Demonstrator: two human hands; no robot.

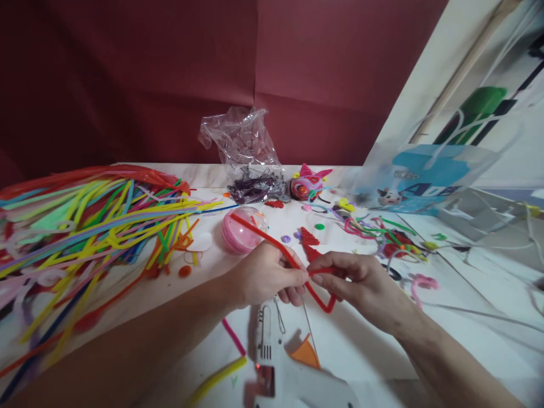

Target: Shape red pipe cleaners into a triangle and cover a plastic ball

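Note:
A red pipe cleaner [266,235] runs up and left from my hands and bends into a corner below them. My left hand [272,275] pinches it between thumb and fingers. My right hand [351,277] is closed on its other part, close to the left fingertips. Behind my left hand sits a pink ball with a clear top [240,231]. Red coiled pieces [310,238] lie just beyond my fingertips. Under my hands is a white glue gun [267,340] with an orange trigger [306,352] and a small red light.
Many coloured pipe cleaners [114,226] are heaped at the left. At the back stand a clear plastic bag [250,153] and a pink decorated figure [308,184]. A blue and white bag [420,175] and scattered craft scraps [399,243] are at the right.

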